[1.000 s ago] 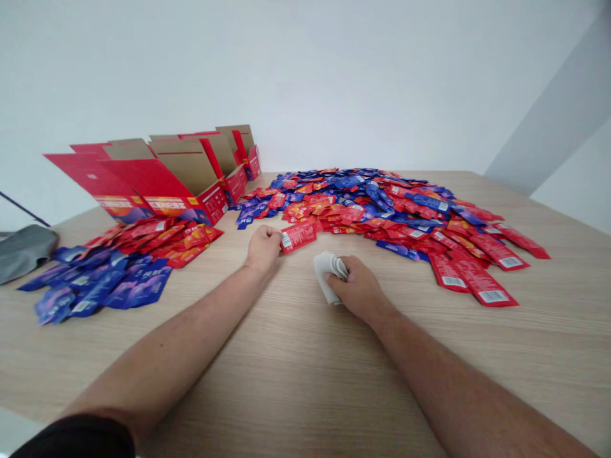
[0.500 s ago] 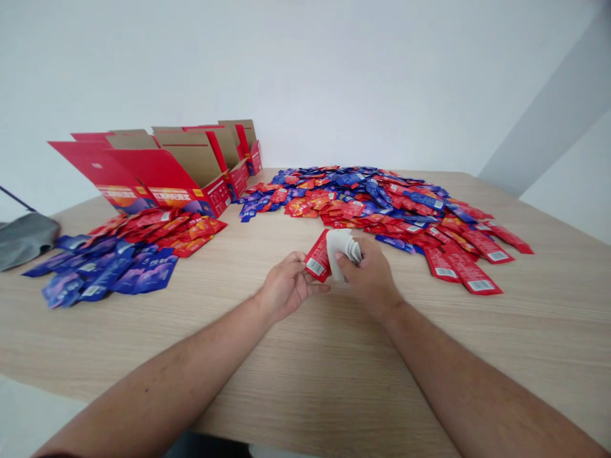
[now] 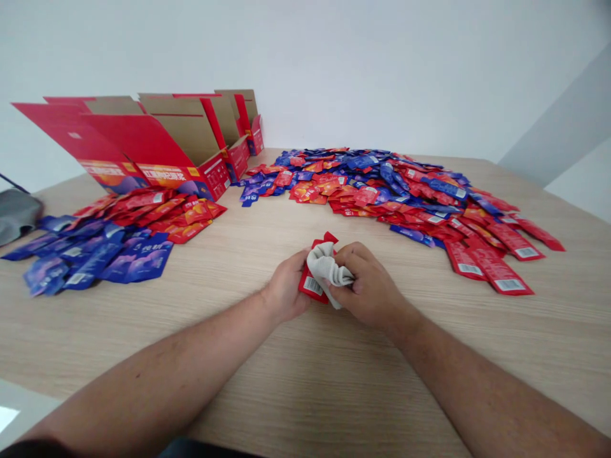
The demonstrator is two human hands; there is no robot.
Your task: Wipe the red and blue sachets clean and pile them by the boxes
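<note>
Above the middle of the table, my left hand (image 3: pixel 289 286) grips a red sachet (image 3: pixel 312 285) by its left side, barcode face up. My right hand (image 3: pixel 367 284) is closed on a folded whitish cloth (image 3: pixel 323 262), which lies against the sachet's printed face and covers much of it. The sachet's top corner shows beyond the cloth. Beyond my hands spreads a large pile of red and blue sachets (image 3: pixel 363 184). To the left lies a smaller group, with red sachets (image 3: pixel 184 219) behind and blue sachets (image 3: pixel 138 257) in front.
Several open red cardboard boxes (image 3: pixel 167 172) with brown insides stand at the back left, their flaps raised. A grey cloth-like item (image 3: pixel 19 215) sits at the far left edge. The pale wood table (image 3: pixel 296 388) meets a white wall (image 3: pixel 334 76) behind.
The cloth has moved left and down over the sachet, covering more of its face. My left fingers have closed more around the sachet. The view has shifted slightly.
</note>
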